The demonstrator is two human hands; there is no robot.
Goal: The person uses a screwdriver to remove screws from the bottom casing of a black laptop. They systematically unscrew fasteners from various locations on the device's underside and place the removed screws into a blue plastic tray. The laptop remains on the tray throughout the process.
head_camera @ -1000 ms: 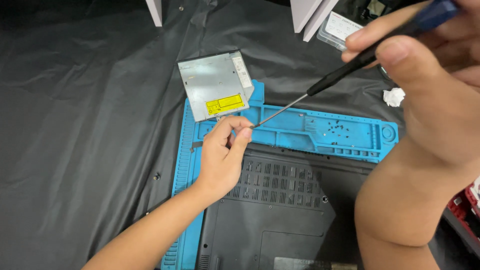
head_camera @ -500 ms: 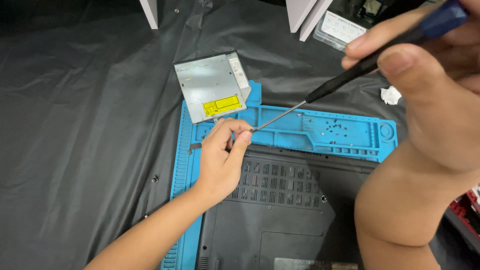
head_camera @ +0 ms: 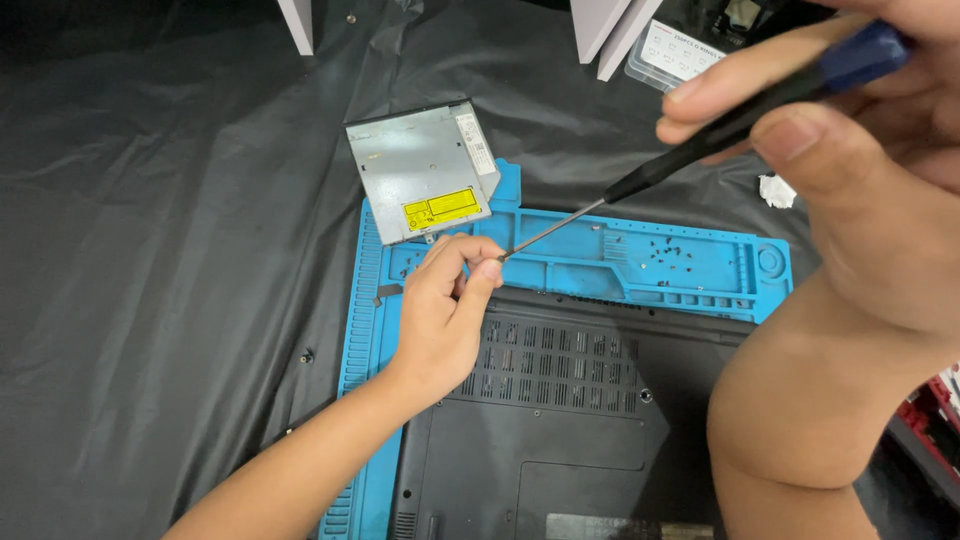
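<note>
Hands meet over the top edge of a dark laptop base [head_camera: 560,430] lying bottom-up on a blue repair mat [head_camera: 700,270] in the head view. The right hand [head_camera: 850,150], close to the camera, is closed around the blue-and-black handle of a long screwdriver [head_camera: 650,180], whose thin shaft slants down to the left. The left hand [head_camera: 445,320] has its fingertips pinched together right at the screwdriver's tip, above the mat's upper tray; whether they grip anything small I cannot tell. Just beyond that hand a silver optical drive [head_camera: 425,170] with a yellow label lies partly on the mat's corner and partly on the black sheet [head_camera: 150,250] covering the worktop. Tiny screws [head_camera: 665,252] sit in the mat's tray.
</note>
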